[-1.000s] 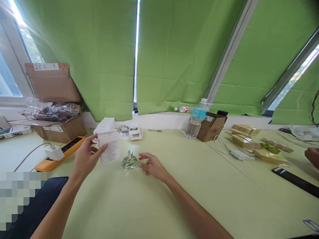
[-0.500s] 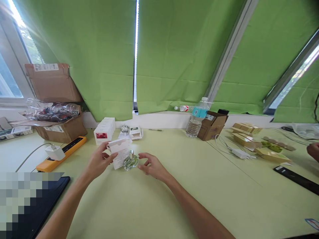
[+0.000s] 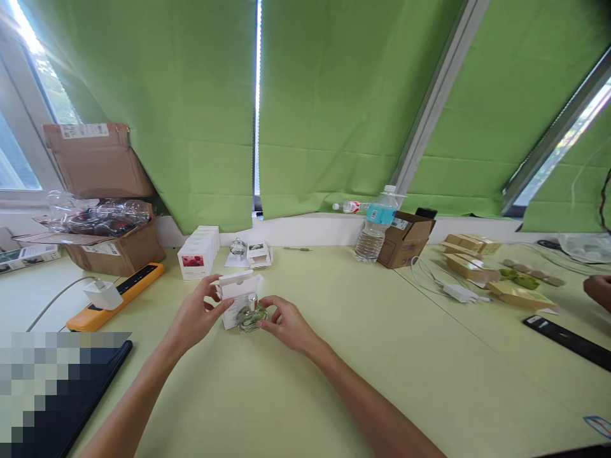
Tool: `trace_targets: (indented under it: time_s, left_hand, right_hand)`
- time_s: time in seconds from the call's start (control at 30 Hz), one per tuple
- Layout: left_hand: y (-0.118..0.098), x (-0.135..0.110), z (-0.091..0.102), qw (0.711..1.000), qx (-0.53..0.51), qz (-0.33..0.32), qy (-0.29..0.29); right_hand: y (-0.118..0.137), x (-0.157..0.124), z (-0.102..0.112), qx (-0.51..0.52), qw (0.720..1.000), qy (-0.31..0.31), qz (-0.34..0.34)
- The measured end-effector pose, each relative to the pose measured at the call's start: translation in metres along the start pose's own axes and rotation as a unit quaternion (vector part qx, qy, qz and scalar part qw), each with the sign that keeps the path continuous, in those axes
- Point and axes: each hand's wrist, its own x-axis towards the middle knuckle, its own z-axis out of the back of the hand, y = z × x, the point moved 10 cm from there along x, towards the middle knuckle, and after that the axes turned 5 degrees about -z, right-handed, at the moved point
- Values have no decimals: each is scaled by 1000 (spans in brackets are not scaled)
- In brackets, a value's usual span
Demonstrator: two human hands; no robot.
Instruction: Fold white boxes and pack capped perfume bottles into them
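Left hand: fingers pinch a white carton, held upright.
Right hand: fingers curl around a glass perfume bottle.
Bottle axis: upright, cap up, at the carton's 4 o'clock, just beside it.

Pretty bright shot overall, with daylight pouring through the window at upper left, blown out to white with a hazy flare spilling across the corner. A thin overexposed slit runs down the gap in the green curtains at top center, and the right-hand window glares too. Shadows on the pale desk are faint and soft. Fisheye bend is strong, so everything leans and stretches toward the edges. The glass perfume bottle at center looks a bit soft, and a chunky pixelated patch covers the lower left.
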Motion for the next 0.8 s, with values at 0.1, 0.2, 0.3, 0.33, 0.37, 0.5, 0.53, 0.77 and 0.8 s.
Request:
trace_targets:
  time_s: [0.1,0.2,0.3,0.33,0.37,0.5,0.53,0.77,0.8]
  left_hand:
    - [-7,-1,-1,1000,-5,-26,-14]
    - [-12,-2,-2,997,-11,-65,-35]
    - [-12,-3,-3,996,26,-77,-45]
    - [-12,-3,-4,995,43,-76,-42]
    - [-12,-4,-5,995,57,-76,-36]
    - [-22,-5,-8,989,99,-107,-10]
    - [-25,-5,-8,988,106,-115,-8]
    - [-27,-6,-12,984,110,-139,-7]
    - [-26,-6,-12,984,113,-138,-8]
  right_hand:
    - [2,-1,1,-10,1000,-2,1]
    - [6,-2,-1,-15,1000,0,7]
    - [11,-4,-4,-24,1000,-5,13]
    - [13,-4,-5,-31,999,-6,16]
    - [15,-4,-6,-39,999,-8,20]
    - [26,-4,-7,-79,995,-22,48]
    - [28,-4,-7,-87,994,-25,55]
    - [31,-3,-9,-121,990,-35,66]
    - [32,-4,-9,-129,989,-35,68]
